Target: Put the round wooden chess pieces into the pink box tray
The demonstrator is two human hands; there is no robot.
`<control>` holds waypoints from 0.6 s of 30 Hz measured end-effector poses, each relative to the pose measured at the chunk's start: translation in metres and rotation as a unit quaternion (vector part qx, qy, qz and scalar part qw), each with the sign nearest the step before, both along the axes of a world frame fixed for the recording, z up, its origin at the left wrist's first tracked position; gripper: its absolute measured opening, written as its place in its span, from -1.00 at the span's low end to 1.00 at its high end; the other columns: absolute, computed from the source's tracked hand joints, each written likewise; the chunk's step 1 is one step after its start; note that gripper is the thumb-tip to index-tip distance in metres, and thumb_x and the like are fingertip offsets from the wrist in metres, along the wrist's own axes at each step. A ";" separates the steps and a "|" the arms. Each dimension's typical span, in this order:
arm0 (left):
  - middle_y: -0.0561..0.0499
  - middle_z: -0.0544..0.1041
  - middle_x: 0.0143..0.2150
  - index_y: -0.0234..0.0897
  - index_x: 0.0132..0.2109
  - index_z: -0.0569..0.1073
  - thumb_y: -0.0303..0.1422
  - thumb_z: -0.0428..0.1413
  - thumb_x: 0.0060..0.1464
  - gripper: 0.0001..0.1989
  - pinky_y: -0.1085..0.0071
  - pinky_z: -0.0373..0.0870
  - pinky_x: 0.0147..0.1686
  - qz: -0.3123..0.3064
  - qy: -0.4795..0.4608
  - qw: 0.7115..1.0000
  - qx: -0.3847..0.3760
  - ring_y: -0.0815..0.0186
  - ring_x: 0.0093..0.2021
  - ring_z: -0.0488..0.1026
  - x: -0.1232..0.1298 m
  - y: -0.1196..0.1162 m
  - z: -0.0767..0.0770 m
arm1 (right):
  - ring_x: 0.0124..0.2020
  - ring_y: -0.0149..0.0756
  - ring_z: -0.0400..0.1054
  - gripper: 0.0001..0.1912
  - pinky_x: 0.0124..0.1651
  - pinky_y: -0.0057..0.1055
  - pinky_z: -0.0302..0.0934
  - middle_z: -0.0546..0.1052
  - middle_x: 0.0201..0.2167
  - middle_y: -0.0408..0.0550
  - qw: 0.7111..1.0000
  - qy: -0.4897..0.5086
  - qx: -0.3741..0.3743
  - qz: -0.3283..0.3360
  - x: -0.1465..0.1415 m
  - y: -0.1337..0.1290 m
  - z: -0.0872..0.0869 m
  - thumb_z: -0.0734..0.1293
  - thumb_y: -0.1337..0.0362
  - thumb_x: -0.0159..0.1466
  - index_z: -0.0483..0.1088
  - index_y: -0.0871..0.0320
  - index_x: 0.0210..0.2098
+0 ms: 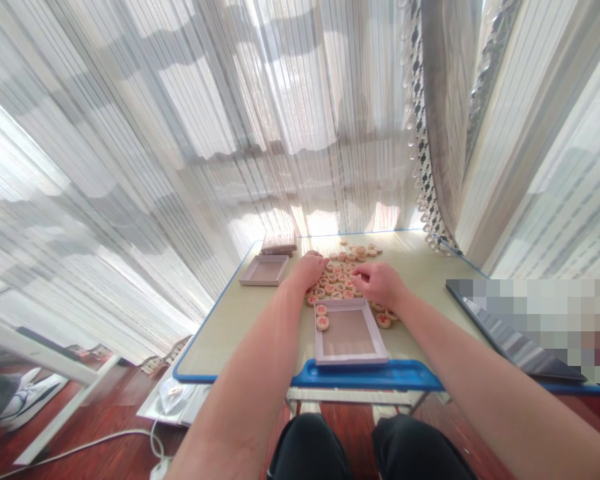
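Note:
Many round wooden Chinese chess pieces (337,278) with red and dark characters lie spread on the table between my hands. My left hand (310,269) rests at the left edge of these pieces, fingers loosely curved and partly hidden. Over the right side of the spread is my right hand (379,283), its fingers bent and pinched together; what they hold, if anything, I cannot make out. Nearest me stands a shallow open box (379,333). Inside it, two red-marked pieces (322,323) sit along the left wall.
A second shallow box part (241,281) lies at the left, with a stacked box (279,243) behind it. More pieces (361,251) are heaped at the back. A dark-edged device (510,350), blurred out, stands at the right on the blue-rimmed table (220,333). Curtains (290,133) hang behind.

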State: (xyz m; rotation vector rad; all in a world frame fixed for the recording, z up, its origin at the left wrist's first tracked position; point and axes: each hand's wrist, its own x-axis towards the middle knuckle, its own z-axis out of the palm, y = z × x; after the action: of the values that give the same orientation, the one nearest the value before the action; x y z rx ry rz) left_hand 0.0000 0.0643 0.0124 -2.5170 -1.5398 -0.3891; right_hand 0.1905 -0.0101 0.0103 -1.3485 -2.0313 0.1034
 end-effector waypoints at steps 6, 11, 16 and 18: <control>-0.21 0.44 0.00 -0.41 -0.28 0.54 -0.39 -0.04 0.13 -0.74 0.36 0.30 0.02 -0.023 -0.118 0.993 -0.001 0.22 -0.07 0.42 -0.003 0.003 0.001 | -0.59 -0.40 0.22 -0.78 -0.46 -0.46 0.01 0.39 -0.69 -0.16 1.000 0.029 0.008 -0.005 0.000 0.005 -0.003 0.23 0.22 0.11 0.48 0.16 -0.46; -0.08 0.53 -0.19 -0.31 -0.32 0.54 -0.49 0.01 0.04 -0.80 0.35 0.33 -0.04 -0.023 -0.212 0.977 0.013 0.27 -0.13 0.43 -0.002 0.001 0.006 | -0.60 -0.40 0.21 -0.80 -0.46 -0.46 0.01 0.35 -0.71 -0.19 0.999 0.036 0.000 0.000 -0.001 0.005 -0.003 0.23 0.22 0.12 0.47 0.15 -0.44; -0.07 0.54 -0.22 -0.30 -0.11 0.48 -0.38 0.15 -0.06 -0.69 0.39 0.41 -0.30 -0.029 -0.421 0.893 -0.154 0.31 -0.30 0.47 0.005 -0.011 0.012 | -0.57 -0.40 0.22 -0.74 -0.45 -0.47 0.04 0.35 -0.65 -0.19 0.998 0.054 0.017 -0.007 0.001 0.009 -0.007 0.24 0.22 0.13 0.46 0.15 -0.23; -0.11 0.53 -0.16 -0.31 -0.04 0.45 -0.33 0.21 -0.11 -0.58 0.39 0.40 -0.31 -0.045 -0.478 0.851 -0.215 0.31 -0.29 0.48 0.008 -0.015 0.015 | -0.52 -0.38 0.24 -0.67 -0.43 -0.46 0.08 0.39 -0.56 -0.15 0.997 0.065 0.028 -0.014 0.002 0.012 -0.008 0.27 0.19 0.13 0.43 0.16 -0.14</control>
State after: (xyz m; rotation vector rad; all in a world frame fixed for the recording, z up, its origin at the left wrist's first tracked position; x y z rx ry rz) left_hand 0.0079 0.0488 0.0271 -2.8991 -1.9524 -1.6933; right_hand 0.1927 0.0015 0.0025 -1.3006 -1.8938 0.1170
